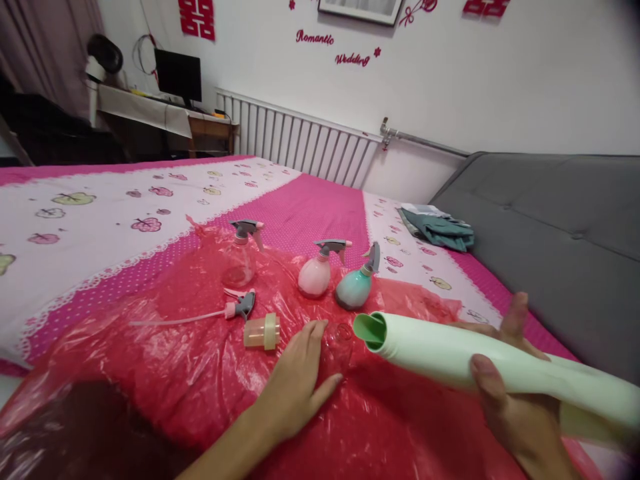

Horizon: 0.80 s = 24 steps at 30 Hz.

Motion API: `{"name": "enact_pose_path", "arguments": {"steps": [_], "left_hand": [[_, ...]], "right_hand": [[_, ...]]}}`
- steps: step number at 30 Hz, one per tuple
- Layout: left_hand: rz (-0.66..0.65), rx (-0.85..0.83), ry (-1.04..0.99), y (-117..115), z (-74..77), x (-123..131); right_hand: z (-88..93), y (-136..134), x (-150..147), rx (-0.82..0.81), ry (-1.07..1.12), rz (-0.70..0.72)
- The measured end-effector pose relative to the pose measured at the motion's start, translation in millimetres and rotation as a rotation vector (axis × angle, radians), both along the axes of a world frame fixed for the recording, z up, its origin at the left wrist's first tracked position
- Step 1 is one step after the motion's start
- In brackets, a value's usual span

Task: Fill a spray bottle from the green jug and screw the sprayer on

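Observation:
My left hand (297, 373) is closed around a small clear spray bottle (336, 350) without its top, which stands on a red plastic sheet (165, 373). My right hand (515, 393) grips a pale green watering can (450, 350) by its long spout; its body runs out of view at the right. The spout's open lip is just right of the bottle's mouth, apart from it. Left of my left hand lie a loose pink and grey spray head (243, 305) with a long tube and a yellowish plastic cup-like piece (263, 332).
Behind stand a clear spray bottle (237, 260), a pink one (315, 277) and a teal one (354, 288), all with spray heads. The sheet covers part of a pink patterned bed (320, 200). Folded clothes (440, 230) lie near the grey headboard (550, 213).

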<state>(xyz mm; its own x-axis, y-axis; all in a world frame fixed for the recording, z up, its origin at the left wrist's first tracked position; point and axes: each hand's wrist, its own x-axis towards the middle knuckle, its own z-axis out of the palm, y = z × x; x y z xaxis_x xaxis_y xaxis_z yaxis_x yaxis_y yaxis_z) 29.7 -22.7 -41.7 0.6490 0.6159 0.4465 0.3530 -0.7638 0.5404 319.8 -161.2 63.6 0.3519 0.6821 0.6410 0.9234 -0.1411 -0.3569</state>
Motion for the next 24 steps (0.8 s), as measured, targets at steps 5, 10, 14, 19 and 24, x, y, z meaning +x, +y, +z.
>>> {"name": "enact_pose_path", "arguments": {"steps": [5,10,14,19,24], "left_hand": [[0.0,0.001,0.002,-3.6,1.6,1.5],[0.002,0.0,0.009,-4.3,1.5,3.0],[-0.001,-0.008,-0.002,-4.2,-0.3,3.2],[0.002,-0.005,-0.01,-5.0,-1.1,2.5],[0.004,0.001,0.013,-4.7,0.0,3.6]], "right_hand": [[2.7,1.4,0.5,0.009,-0.107,0.068],[5.8,3.4,-2.2,-0.007,-0.178,0.058],[5.7,3.2,2.3,-0.011,-0.248,0.081],[7.0,1.7,9.6,0.007,-0.35,0.108],[13.3,1.3,3.8,0.049,-0.306,0.101]]}}
